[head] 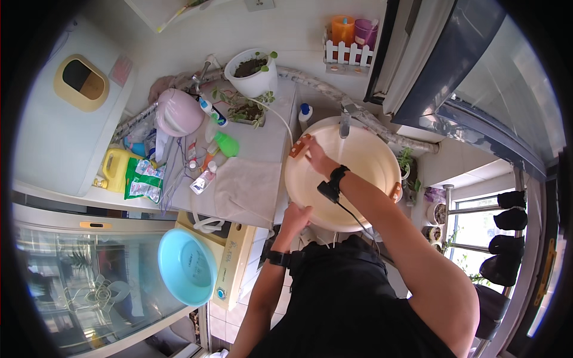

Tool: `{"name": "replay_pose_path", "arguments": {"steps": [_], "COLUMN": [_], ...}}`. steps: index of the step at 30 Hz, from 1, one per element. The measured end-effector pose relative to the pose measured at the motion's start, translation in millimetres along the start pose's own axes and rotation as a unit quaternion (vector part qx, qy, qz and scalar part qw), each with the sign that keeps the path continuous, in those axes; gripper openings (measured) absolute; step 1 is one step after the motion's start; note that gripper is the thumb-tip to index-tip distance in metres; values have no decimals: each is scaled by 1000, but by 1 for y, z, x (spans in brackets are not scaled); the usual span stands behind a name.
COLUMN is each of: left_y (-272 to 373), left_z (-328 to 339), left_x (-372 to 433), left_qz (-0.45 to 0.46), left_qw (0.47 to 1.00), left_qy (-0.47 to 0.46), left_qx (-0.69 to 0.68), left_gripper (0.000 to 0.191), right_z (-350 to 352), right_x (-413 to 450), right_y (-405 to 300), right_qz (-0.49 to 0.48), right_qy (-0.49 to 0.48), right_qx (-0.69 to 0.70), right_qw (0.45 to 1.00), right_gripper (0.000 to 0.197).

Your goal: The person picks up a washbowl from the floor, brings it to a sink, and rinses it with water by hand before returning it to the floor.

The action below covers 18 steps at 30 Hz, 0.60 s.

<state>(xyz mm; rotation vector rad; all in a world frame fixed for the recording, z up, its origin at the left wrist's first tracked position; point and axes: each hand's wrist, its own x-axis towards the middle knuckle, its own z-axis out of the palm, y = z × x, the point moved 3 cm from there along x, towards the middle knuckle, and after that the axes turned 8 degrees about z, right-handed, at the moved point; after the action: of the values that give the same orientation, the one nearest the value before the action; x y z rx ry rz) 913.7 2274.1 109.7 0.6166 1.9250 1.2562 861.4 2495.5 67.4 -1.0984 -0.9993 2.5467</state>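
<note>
A large cream plastic basin [358, 156] stands under a metal faucet [344, 125], from which a thin stream of water runs into it. On the basin's far left rim, the fingers of my right hand [316, 155] lie over an orange handle [300, 145] with pale spots. A matching orange handle [396, 192] is on the opposite side. My left hand [295, 218] grips the near left rim, its thumb at the edge and most of its fingers hidden. Bands with small devices are strapped to both wrists, and a cable hangs from the right one.
Left of the basin, a counter holds a folded cloth [246, 190], a green spray bottle [226, 144], a white plant pot [255, 85] and a pink helmet-like object [180, 112]. A blue basin [188, 267] sits on a washing machine [235, 264]. A window frame [447, 67] juts in at right.
</note>
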Motion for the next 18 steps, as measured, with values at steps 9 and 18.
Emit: {"name": "replay_pose_path", "arguments": {"steps": [9,18], "left_y": [-5,16], "left_z": [6,17], "left_x": [6,14], "left_qz": [-4,-16], "left_qw": [1000,999], "left_qy": [-6,-30], "left_qx": [-29,19], "left_gripper": [36,36], "right_z": [-32,-120], "right_x": [-60,-25], "right_y": [96,46], "right_qz": [91,71], "right_qy": [-186,-299], "right_qx": [-477,-745], "right_qw": [854,592], "right_gripper": [66,68]}}
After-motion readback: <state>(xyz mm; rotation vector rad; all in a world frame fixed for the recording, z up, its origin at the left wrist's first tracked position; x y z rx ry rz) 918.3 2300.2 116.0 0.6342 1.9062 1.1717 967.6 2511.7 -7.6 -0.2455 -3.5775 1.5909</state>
